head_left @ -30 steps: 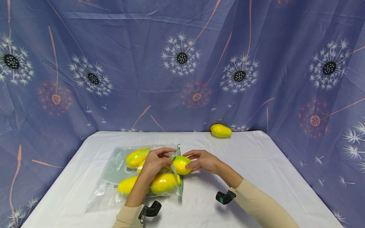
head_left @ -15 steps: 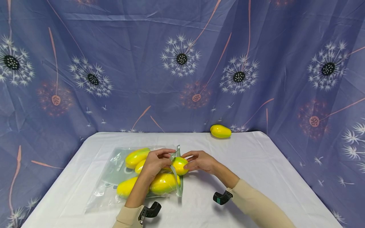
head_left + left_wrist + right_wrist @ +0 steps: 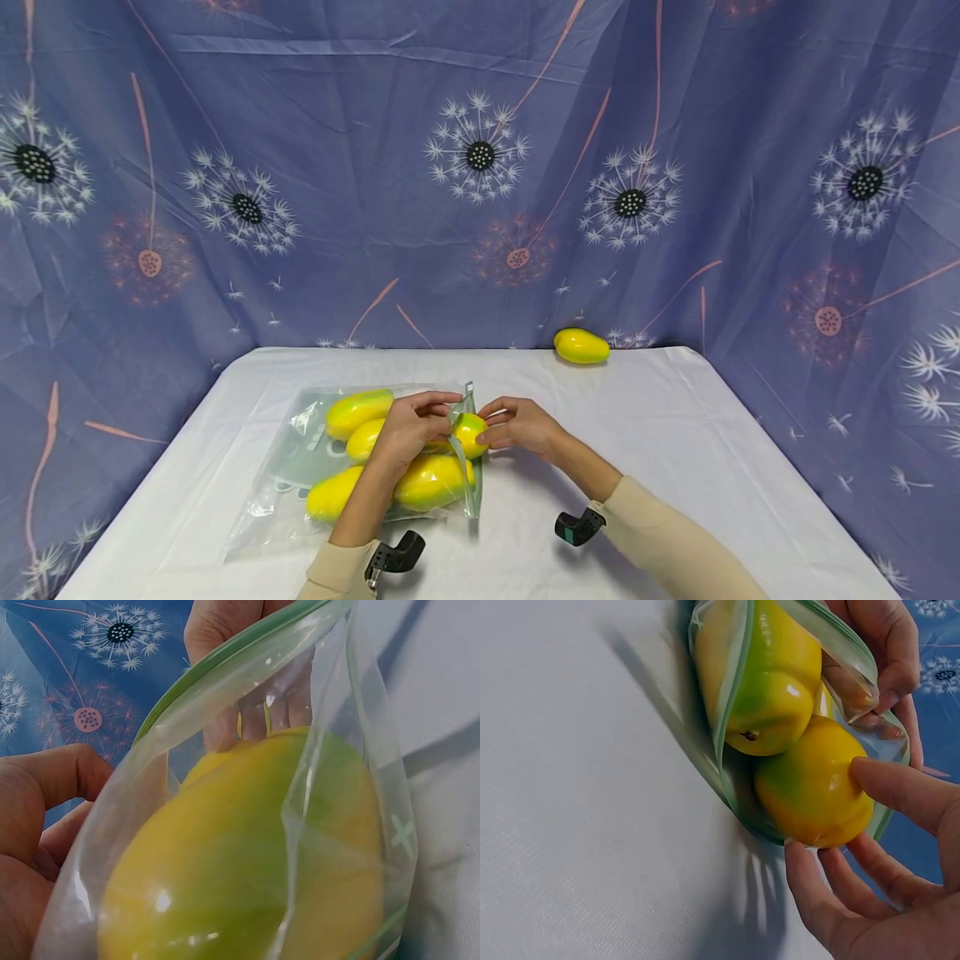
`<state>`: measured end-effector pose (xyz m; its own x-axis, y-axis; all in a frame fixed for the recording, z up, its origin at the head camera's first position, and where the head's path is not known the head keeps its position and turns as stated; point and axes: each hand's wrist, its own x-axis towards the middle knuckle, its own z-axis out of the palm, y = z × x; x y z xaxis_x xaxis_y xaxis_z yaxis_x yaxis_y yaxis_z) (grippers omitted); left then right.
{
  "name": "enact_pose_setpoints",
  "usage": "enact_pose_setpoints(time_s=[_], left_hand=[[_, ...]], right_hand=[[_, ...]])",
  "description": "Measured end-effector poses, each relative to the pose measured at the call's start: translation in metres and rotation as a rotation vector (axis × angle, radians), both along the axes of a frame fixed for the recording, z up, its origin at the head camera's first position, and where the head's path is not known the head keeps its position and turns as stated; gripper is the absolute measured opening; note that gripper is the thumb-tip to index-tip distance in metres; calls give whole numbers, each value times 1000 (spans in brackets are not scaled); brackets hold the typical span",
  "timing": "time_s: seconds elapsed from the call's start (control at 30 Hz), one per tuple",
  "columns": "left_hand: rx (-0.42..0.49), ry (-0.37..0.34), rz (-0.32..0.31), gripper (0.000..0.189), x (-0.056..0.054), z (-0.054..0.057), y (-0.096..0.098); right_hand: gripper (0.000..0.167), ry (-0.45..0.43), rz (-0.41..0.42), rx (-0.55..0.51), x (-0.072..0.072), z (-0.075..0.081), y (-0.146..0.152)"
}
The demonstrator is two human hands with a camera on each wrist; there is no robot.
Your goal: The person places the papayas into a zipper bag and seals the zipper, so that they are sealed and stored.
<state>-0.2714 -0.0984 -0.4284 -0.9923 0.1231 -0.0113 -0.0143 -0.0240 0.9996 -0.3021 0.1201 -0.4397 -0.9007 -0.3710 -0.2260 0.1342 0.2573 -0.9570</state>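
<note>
A clear zip bag [image 3: 296, 450] with a green-edged mouth lies on the left of the table, mouth facing right. Inside it are several yellow-green papayas [image 3: 431, 483]. My left hand [image 3: 405, 429] reaches over the bag and pinches the upper lip of its mouth, lifting it. At the opening sits another papaya [image 3: 817, 787], mostly within the green rim and beside a papaya inside. My right hand [image 3: 521, 429] holds its outer end, thumb on one side and fingertips on the other. Through the plastic, the left wrist view shows a papaya [image 3: 247, 847] close up.
One more papaya [image 3: 581, 346] lies at the table's back edge, right of centre. White cloth covers the table [image 3: 637, 417]. A blue dandelion-print curtain [image 3: 360, 167] hangs behind and along both sides.
My right hand has moved left, pushing the papaya farther into the bag's mouth. The papayas on the upper left inside have shifted slightly left. My left hand stays put.
</note>
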Motion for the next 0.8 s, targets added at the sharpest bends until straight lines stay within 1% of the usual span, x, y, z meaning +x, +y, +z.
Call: enact_pose_setpoints(time_s=[0.23, 0.5, 0.67, 0.8], left_hand=[[-19, -8, 0, 41, 1, 1, 1], [-21, -6, 3, 41, -1, -1, 1], [-28, -6, 9, 42, -2, -2, 1], [-26, -11, 8, 42, -2, -3, 2]], right_hand=[[49, 20, 5, 31, 1, -1, -1], [47, 25, 12, 45, 0, -1, -3], [46, 10, 7, 35, 1, -2, -3], [45, -1, 21, 12, 1, -2, -3]])
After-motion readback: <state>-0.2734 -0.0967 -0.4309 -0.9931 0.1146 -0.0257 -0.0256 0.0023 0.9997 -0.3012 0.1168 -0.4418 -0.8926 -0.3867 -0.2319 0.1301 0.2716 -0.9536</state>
